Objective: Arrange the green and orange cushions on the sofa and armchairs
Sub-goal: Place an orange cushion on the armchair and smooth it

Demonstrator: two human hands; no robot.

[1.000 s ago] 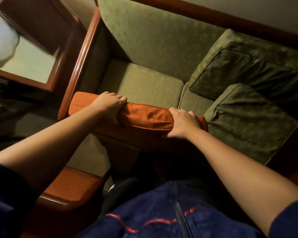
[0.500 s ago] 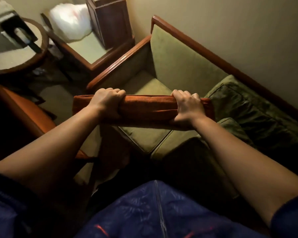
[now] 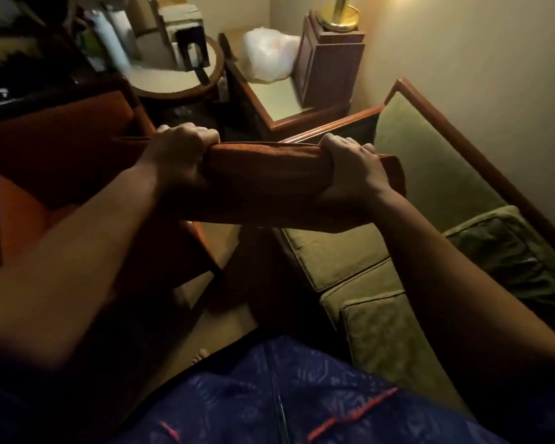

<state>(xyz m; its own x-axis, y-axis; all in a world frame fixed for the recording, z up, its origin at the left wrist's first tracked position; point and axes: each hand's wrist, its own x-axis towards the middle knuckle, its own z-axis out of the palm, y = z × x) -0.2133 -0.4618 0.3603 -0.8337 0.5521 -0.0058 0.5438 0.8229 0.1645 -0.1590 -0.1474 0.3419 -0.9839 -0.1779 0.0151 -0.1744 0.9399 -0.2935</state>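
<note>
I hold an orange cushion (image 3: 263, 174) edge-on in the air, in front of my chest. My left hand (image 3: 180, 152) grips its left part and my right hand (image 3: 350, 171) grips its right end. It hangs between the orange armchair (image 3: 55, 149) on the left and the green sofa (image 3: 430, 174) on the right. A dark green cushion (image 3: 507, 251) leans against the sofa back at the right. A second green cushion (image 3: 385, 344) lies on the sofa seat nearer to me.
A square wooden side table (image 3: 279, 100) stands in the corner with a white plastic bag (image 3: 266, 52) and a lamp base (image 3: 330, 56) on it. A round table (image 3: 170, 81) with boxes is behind the armchair. Floor shows between armchair and sofa.
I have turned left with the orange cushion, away from the sofa seat. The armchair, round table and lamp have come into view. Both hands keep their grip.
</note>
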